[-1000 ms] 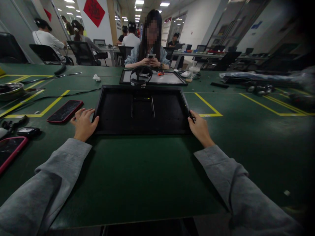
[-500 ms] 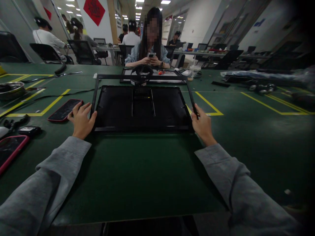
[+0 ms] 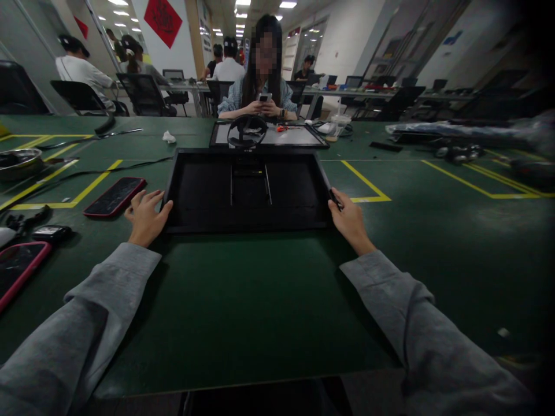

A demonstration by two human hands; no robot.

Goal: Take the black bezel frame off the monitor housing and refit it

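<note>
A thin black rectangular frame (image 3: 281,152), like a monitor bezel, lies over a shallow black shell (image 3: 199,185) on the green table. Two metal strips run along the shell's middle. My left hand (image 3: 147,218) grips the frame's left side near the front corner, thumb on the inner side and fingers slightly curled outside. At the right side, my right hand (image 3: 350,222) pinches the frame between thumb and fingers. Whether the frame touches the shell all the way round cannot be made out.
Behind the frame stands a black ring-shaped stand (image 3: 247,132) before a grey panel (image 3: 295,135). Phones (image 3: 115,197), a cable and a metal bowl (image 3: 19,164) lie left. A plastic cup (image 3: 340,124) and wrapped parts (image 3: 455,130) are farther right. Across the table sits a person (image 3: 264,86) holding a phone.
The frame's raised far edge has come down onto the shell, both hands still holding its sides. My right hand has shifted slightly left.
</note>
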